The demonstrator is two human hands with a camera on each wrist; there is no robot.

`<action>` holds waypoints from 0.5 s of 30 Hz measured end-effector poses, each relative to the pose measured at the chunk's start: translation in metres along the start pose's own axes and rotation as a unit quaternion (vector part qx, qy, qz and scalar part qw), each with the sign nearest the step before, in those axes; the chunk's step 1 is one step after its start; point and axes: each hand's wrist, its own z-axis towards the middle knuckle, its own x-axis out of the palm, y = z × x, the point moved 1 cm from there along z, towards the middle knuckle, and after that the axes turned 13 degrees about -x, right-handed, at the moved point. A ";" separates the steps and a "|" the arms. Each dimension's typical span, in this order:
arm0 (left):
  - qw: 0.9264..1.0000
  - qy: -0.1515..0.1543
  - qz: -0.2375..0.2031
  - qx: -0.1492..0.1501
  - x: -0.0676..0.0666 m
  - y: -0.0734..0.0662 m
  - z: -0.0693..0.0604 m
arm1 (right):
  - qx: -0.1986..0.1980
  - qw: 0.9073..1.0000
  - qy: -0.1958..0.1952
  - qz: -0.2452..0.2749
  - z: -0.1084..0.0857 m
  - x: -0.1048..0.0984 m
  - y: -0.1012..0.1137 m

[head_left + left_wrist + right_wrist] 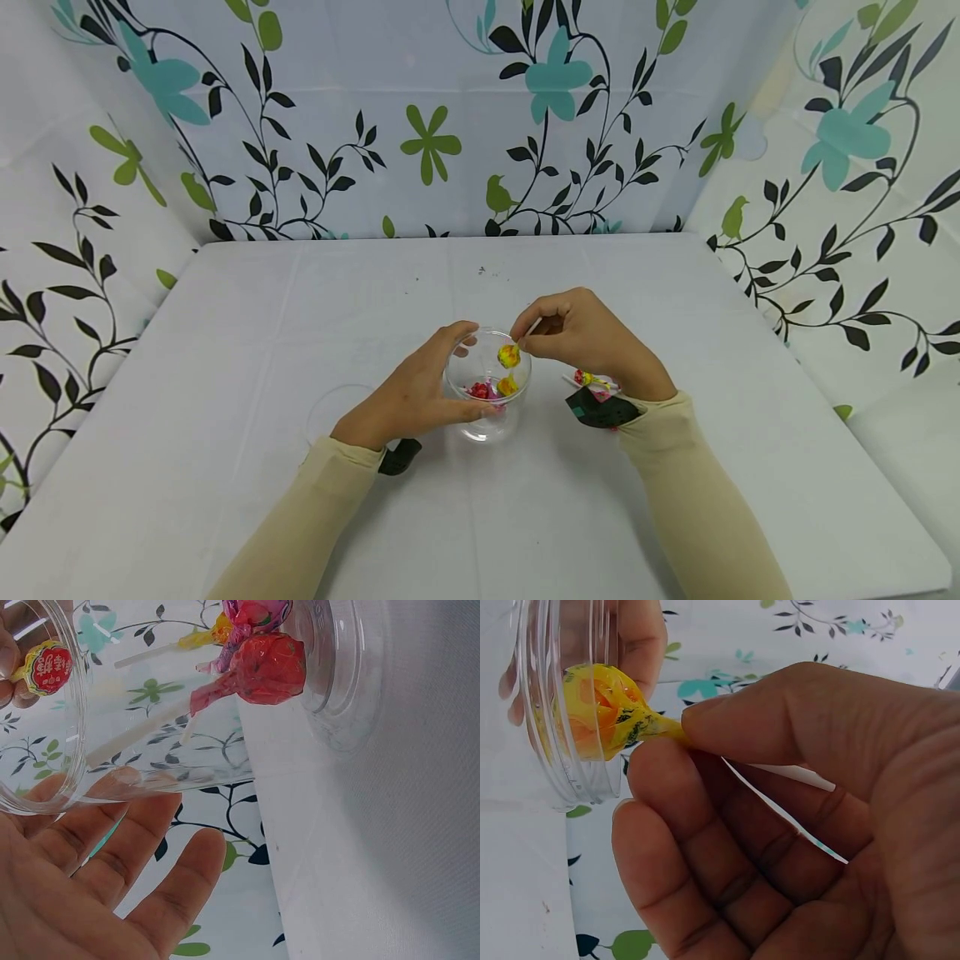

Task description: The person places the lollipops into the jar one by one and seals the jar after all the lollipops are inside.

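My left hand [412, 387] grips a clear jar [487, 429] near its rim, thumb on the near side and fingers on the far side. Inside it lie several wrapped lollipops, among them a red one [271, 669] and a yellow one [507, 386]. By its stick end, between thumb and forefinger, my right hand [592, 337] pinches another yellow lollipop [604, 712]. That lollipop's head is at the jar's mouth, above those inside. The left wrist view shows red print on its yellow wrapper.
More wrapped lollipops [592, 381] lie on the white table [480, 533] beneath the right wrist, partly hidden by it. A faint clear round object [339, 386], perhaps a lid, lies left of the jar. Patterned cloth [450, 83] hangs behind the table.
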 end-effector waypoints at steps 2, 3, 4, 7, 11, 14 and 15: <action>1.000 -0.001 0.001 -0.001 0.000 0.000 0.000 | -0.002 1.000 0.003 0.001 0.000 0.000 0.000; 1.000 -0.002 0.001 -0.002 0.000 0.000 0.000 | -0.002 1.000 0.004 0.001 0.000 0.000 0.000; 1.000 -0.002 0.001 -0.003 0.000 0.000 0.001 | -0.002 1.000 0.005 0.001 0.000 0.000 0.000; 1.000 -0.001 0.001 -0.003 0.001 0.000 0.001 | -0.002 1.000 0.007 0.002 0.000 0.001 0.000; 1.000 0.002 0.000 0.000 0.001 0.001 0.001 | -0.005 1.000 0.009 0.003 0.000 0.001 0.001; 1.000 0.004 -0.001 -0.002 0.001 0.001 0.001 | -0.012 1.000 0.011 0.003 0.000 0.001 0.000; 1.000 0.004 -0.001 -0.004 0.001 0.001 0.001 | -0.013 1.000 0.012 0.004 0.000 0.001 0.000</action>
